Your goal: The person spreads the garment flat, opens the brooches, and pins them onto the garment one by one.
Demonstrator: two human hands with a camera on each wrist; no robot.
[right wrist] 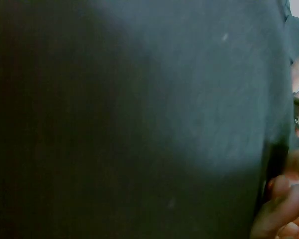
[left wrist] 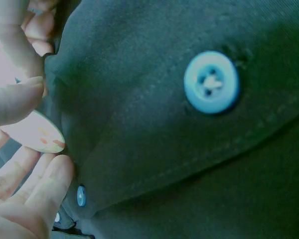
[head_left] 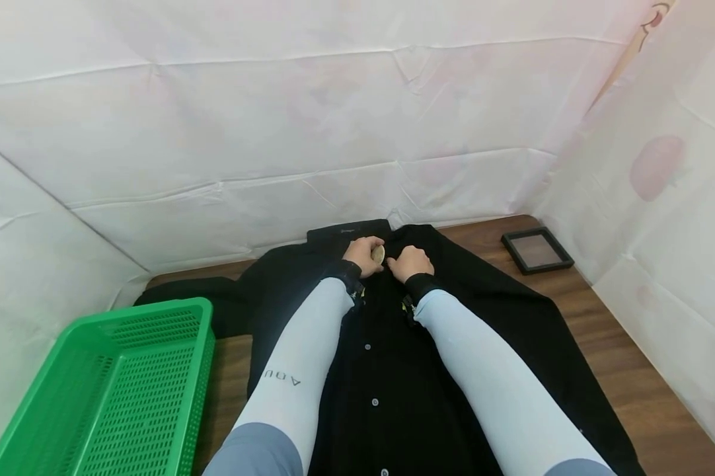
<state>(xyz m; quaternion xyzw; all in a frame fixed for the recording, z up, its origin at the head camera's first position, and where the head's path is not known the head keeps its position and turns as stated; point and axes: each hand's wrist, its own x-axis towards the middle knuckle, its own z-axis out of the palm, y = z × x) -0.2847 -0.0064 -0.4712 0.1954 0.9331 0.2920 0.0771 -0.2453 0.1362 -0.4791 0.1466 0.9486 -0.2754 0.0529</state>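
A black button-up shirt (head_left: 387, 370) lies spread on the table, its collar (head_left: 348, 230) at the far edge. My left hand (head_left: 363, 256) holds a round, flat badge (head_left: 378, 254) near the upper front of the shirt. In the left wrist view the badge (left wrist: 40, 134) is pale with orange marks, between fingers at the shirt's fabric. Just to the right, my right hand (head_left: 412, 263) has curled fingers and grips the shirt front. A shirt button (left wrist: 212, 82) shows large in the left wrist view. Dark cloth (right wrist: 139, 119) fills most of the right wrist view; fingertips at its right edge are partly hidden.
A green plastic basket (head_left: 205, 344) stands at the left, beside a shirt sleeve (head_left: 185, 291). At the far right of the wooden table (head_left: 649, 383) lies a black-framed square case (head_left: 538, 251) with a see-through window. White cloth walls (head_left: 310, 119) enclose the back and sides.
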